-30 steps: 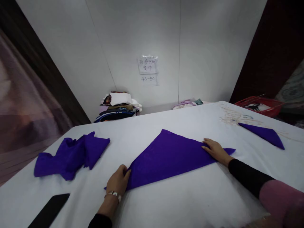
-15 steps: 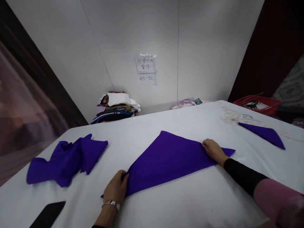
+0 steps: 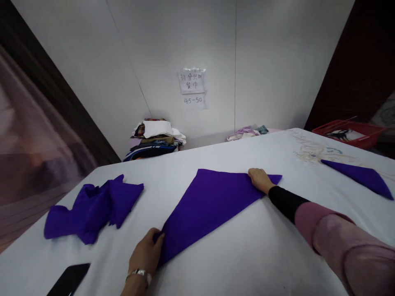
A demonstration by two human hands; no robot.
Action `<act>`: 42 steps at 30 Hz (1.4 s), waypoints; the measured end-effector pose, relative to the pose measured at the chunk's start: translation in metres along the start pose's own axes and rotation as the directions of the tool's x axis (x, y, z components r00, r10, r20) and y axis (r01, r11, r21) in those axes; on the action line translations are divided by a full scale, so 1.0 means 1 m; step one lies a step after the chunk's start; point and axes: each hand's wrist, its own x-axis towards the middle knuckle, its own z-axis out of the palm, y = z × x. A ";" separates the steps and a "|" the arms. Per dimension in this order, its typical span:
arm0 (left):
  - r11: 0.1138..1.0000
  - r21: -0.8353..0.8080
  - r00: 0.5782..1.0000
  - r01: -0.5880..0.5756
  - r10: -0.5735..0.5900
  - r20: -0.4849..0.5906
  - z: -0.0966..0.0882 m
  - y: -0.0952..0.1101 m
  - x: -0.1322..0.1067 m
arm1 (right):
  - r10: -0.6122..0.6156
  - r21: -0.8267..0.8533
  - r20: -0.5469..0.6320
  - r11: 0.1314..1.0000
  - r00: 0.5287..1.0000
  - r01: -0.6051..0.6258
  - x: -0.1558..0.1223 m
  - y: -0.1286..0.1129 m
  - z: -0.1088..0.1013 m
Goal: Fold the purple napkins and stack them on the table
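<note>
A purple cloth (image 3: 210,201) folded into a triangle lies flat on the white table (image 3: 234,255). My left hand (image 3: 145,257), with a metal bracelet on its wrist, pinches the cloth's near left corner. My right hand (image 3: 260,179), in a black and pink sleeve, is closed on the cloth's far right corner.
A crumpled heap of purple cloths (image 3: 92,207) lies at the left. A folded purple triangle (image 3: 361,177) rests at the right. A black flat object (image 3: 69,280) sits at the near left edge. Stacked fabrics (image 3: 154,137) and a red basket (image 3: 352,132) stand beyond the table.
My right hand has carried the cloth's right corner up and to the left, so the triangle now looks narrower and more tilted. My left hand stays on the near corner.
</note>
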 end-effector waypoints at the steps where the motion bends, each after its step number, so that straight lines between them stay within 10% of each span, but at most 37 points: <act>1: 0.999 -0.020 0.999 -0.032 0.033 0.032 0.001 0.003 -0.002 | 0.017 -0.002 0.004 1.000 1.000 -0.017 0.008 0.002 0.001; 9: 0.991 -0.117 0.991 -0.068 0.081 0.107 0.012 0.004 -0.008 | 0.046 0.030 0.000 0.999 0.999 -0.046 0.029 0.002 0.002; 22: 0.983 -0.161 0.992 -0.091 0.103 0.068 0.015 -0.002 -0.010 | -0.450 0.420 0.156 0.836 0.880 0.353 0.069 -0.147 0.008; 32: 0.976 -0.182 0.985 -0.116 0.136 0.104 0.015 -0.004 -0.013 | -0.407 0.384 0.201 0.869 0.891 0.311 0.092 -0.157 0.025; 38: 0.952 -0.266 0.982 -0.154 0.177 0.065 0.018 -0.007 -0.010 | -0.413 0.435 0.200 0.850 0.889 0.297 0.063 -0.171 -0.002; 42: 0.891 -0.425 0.978 -0.156 0.200 0.060 0.018 -0.007 -0.010 | -0.598 0.624 0.109 0.663 0.794 0.414 -0.009 -0.189 -0.031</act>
